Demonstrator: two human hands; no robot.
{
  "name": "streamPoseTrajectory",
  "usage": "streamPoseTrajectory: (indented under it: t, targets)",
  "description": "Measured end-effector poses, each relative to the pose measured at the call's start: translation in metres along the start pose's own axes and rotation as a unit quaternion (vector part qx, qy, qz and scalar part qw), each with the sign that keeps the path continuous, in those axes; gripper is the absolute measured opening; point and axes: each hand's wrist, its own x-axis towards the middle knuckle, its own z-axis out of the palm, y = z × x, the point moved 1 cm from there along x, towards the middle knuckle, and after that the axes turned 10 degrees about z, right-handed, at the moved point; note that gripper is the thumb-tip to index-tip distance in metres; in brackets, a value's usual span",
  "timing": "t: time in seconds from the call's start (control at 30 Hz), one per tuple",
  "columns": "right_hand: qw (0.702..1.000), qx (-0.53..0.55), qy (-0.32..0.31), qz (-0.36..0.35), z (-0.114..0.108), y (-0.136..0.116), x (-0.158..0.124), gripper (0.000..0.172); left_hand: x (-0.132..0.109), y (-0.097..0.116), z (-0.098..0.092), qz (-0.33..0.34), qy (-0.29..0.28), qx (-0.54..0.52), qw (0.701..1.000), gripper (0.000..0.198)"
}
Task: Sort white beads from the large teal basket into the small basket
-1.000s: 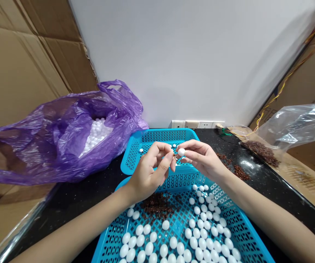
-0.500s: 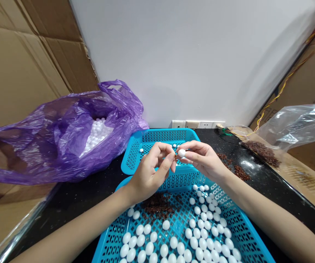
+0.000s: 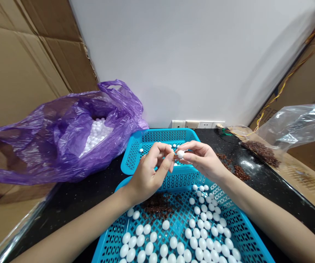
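Observation:
Between the thumb and fingers of my right hand is a small white egg-shaped ball. My left hand pinches a tiny reddish-brown piece against the ball's left side; the fingertips hide most of that piece. Both hands are above the place where two blue plastic baskets meet. The near basket holds many loose white balls and a heap of small dark reddish-brown pieces. In the far basket lie a few white balls, partly hidden behind my hands.
A purple plastic bag with many white balls inside stands at the left. More brown pieces lie on the black tabletop at the right. Beyond them is a clear bag with brown pieces. Wall sockets sit behind.
The white ball in my right hand has shifted slightly left, closer to my left fingertips. My left hand has hardly moved.

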Motion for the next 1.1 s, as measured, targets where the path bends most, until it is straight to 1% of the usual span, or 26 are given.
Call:
streamPoseTrajectory:
  t: [0.2,0.43,0.57,0.7,0.8,0.93,1.0,1.1]
  targets:
    - [1.0,-0.014,0.017,0.004,0.001,0.0,-0.001,0.013,-0.001,0.001,0.001,0.003,0.01,0.023,1.0,0.009]
    - [1.0,-0.008,0.026,0.003,0.002,0.001,-0.001,0.012,-0.001,0.006,0.001,0.027,0.004,0.072,0.997,0.006]
    - [0.999,-0.008,0.033,0.007,0.003,0.001,-0.002,0.012,-0.001,0.005,0.001,0.03,0.008,0.07,0.997,0.005]
    - [0.999,-0.002,0.043,0.016,0.002,0.0,-0.001,0.011,-0.001,0.002,0.001,0.011,0.009,0.019,1.0,0.005]
    - [0.999,0.008,0.048,0.02,0.002,0.0,0.0,0.011,0.001,0.0,0.0,-0.034,-0.007,-0.046,0.998,0.01]
    - [0.999,0.013,0.039,0.01,0.001,0.001,0.0,0.01,0.006,0.0,-0.003,-0.089,-0.035,-0.133,0.987,0.017]
    - [0.999,0.009,0.04,0.013,0.001,0.001,0.0,0.009,0.009,0.0,-0.004,-0.098,-0.038,-0.151,0.983,0.018]
    - [0.999,0.005,0.049,0.02,0.001,0.0,-0.001,0.009,0.011,-0.001,-0.006,-0.104,-0.04,-0.151,0.982,0.021]
